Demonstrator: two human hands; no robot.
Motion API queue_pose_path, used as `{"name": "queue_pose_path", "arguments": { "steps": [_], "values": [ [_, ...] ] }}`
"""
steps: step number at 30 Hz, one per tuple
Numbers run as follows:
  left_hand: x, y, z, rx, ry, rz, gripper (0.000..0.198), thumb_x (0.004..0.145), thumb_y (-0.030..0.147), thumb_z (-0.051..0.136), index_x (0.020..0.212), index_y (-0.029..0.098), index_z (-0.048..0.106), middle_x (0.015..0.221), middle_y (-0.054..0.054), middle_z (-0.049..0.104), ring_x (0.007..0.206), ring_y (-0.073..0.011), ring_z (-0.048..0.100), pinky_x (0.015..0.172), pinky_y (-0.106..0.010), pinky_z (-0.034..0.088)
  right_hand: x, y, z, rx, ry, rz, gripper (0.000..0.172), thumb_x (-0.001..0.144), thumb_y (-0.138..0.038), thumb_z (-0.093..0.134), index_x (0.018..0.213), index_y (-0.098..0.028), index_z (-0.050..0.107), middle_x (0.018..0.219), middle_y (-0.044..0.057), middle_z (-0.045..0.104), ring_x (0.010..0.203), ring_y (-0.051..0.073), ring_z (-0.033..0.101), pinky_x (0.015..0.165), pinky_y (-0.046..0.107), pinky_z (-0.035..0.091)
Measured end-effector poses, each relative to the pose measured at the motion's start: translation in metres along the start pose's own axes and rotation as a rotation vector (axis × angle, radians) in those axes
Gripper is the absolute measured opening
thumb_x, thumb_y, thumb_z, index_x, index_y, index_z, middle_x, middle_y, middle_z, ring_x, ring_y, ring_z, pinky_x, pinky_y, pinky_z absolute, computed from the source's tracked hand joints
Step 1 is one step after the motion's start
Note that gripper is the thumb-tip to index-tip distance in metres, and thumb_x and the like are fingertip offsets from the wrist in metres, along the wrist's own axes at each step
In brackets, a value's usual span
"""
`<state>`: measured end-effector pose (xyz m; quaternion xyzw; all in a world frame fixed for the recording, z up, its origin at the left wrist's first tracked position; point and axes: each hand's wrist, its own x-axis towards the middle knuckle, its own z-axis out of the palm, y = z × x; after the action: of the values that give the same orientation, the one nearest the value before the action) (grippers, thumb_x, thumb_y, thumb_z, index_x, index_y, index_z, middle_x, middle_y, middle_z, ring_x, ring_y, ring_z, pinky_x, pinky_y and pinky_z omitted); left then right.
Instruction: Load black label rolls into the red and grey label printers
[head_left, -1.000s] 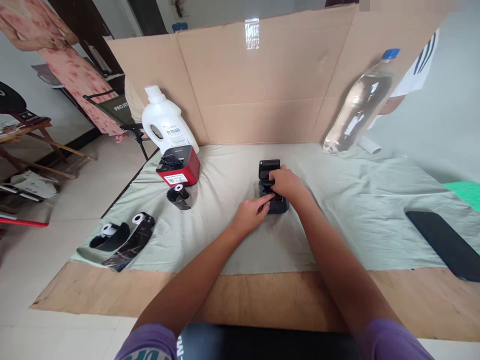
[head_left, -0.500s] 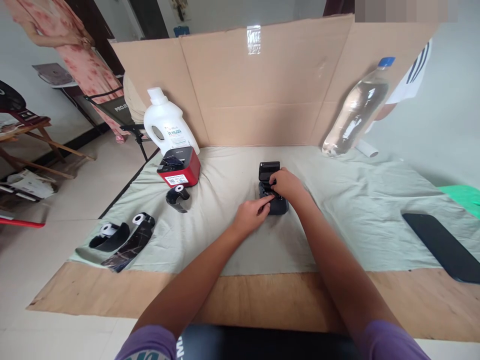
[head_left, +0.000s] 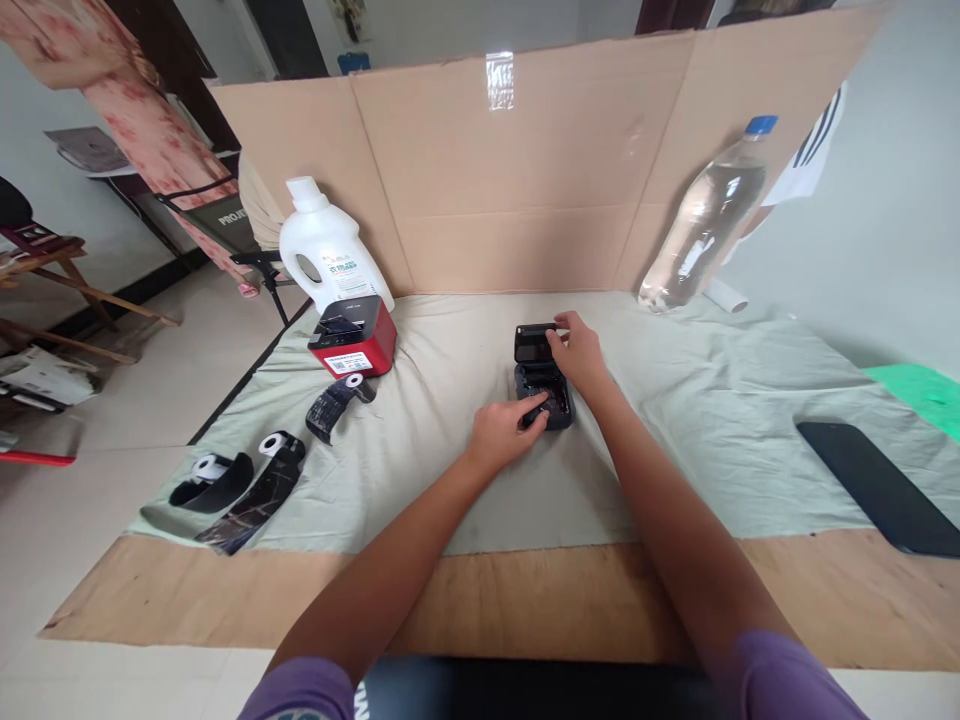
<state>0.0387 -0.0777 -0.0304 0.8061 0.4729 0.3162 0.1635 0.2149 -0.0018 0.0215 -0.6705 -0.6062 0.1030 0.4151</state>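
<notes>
On the cloth in front of me sits a small black device [head_left: 559, 415], which looks like a portable printer, with its hinged lid [head_left: 531, 345] raised. Its inner compartment faces up and what lies inside is too small to make out. My left hand [head_left: 504, 432] grips the body at its left front, index finger over the compartment and thumb at the near side. At the lid's right edge, my right hand [head_left: 581, 355] has its fingertips closed on the lid. Left of the device lies a paper roll [head_left: 337, 402] with a dark printed strip hanging off.
Two more rolls with dark strips [head_left: 259, 497] lie at the front left, behind them a red box-shaped device [head_left: 356, 338] and white detergent jug [head_left: 330, 250]. A water bottle [head_left: 709, 220] leans on the cardboard screen [head_left: 517, 180]. A phone [head_left: 885, 485] lies right. A person stands back left.
My right hand has moved up from inside the compartment to the lid's right edge. My left hand stays on the body, its thumb now extended. The view has shifted slightly.
</notes>
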Motion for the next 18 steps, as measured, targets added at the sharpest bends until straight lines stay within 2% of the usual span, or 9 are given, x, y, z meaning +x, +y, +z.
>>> {"name": "queue_pose_path", "arguments": {
  "steps": [3,5,7,10,13,18],
  "values": [
    [-0.001,-0.001,0.0,0.012,0.012,0.016,0.034,0.091,0.039,0.062,0.122,0.031,0.075,0.071,0.0,0.073,0.063,-0.0135,0.063,0.064,-0.025,0.045,0.004,0.006,0.0,0.147,-0.059,-0.016,0.023,0.088,-0.03,0.052,0.103,-0.019,0.065,0.105,0.009,0.069,0.081,0.02,0.061,0.086,0.039,0.049],
    [-0.001,-0.002,0.0,0.0,0.007,0.026,0.034,0.091,0.039,0.062,0.121,0.03,0.075,0.071,-0.001,0.074,0.063,-0.0135,0.064,0.064,-0.025,0.046,0.003,0.01,-0.003,0.199,-0.099,-0.053,0.019,0.087,-0.033,0.052,0.09,-0.02,0.065,0.098,0.007,0.067,0.084,0.02,0.06,0.088,0.039,0.048],
    [-0.001,-0.003,-0.001,-0.032,0.003,0.041,0.033,0.093,0.038,0.06,0.121,0.03,0.075,0.074,-0.001,0.075,0.062,-0.0133,0.064,0.065,-0.025,0.047,-0.003,0.016,-0.007,0.283,-0.163,-0.073,0.022,0.087,-0.037,0.051,0.086,-0.021,0.065,0.096,0.006,0.066,0.09,0.021,0.059,0.093,0.04,0.046],
    [-0.001,-0.004,-0.002,-0.092,0.002,0.064,0.031,0.096,0.037,0.056,0.12,0.03,0.075,0.084,-0.001,0.078,0.063,-0.0126,0.064,0.067,-0.026,0.049,-0.016,0.027,-0.013,0.433,-0.293,-0.04,0.022,0.083,-0.039,0.056,0.094,-0.023,0.067,0.104,0.003,0.066,0.102,0.021,0.058,0.096,0.039,0.045],
    [-0.001,-0.005,-0.002,-0.121,-0.002,0.063,0.031,0.097,0.037,0.054,0.119,0.03,0.075,0.09,-0.001,0.08,0.064,-0.0123,0.065,0.068,-0.026,0.05,-0.03,0.035,-0.015,0.493,-0.397,0.028,0.031,0.075,-0.031,0.062,0.105,-0.026,0.068,0.117,0.002,0.064,0.111,0.022,0.057,0.096,0.037,0.046],
    [-0.001,-0.004,-0.003,-0.118,-0.028,0.018,0.031,0.098,0.038,0.054,0.119,0.032,0.076,0.091,-0.001,0.08,0.067,-0.0123,0.065,0.069,-0.025,0.05,-0.041,0.035,-0.014,0.591,-0.49,0.147,0.043,0.077,-0.031,0.058,0.119,-0.024,0.063,0.114,0.003,0.068,0.104,0.021,0.061,0.095,0.037,0.049]
  ]
}}
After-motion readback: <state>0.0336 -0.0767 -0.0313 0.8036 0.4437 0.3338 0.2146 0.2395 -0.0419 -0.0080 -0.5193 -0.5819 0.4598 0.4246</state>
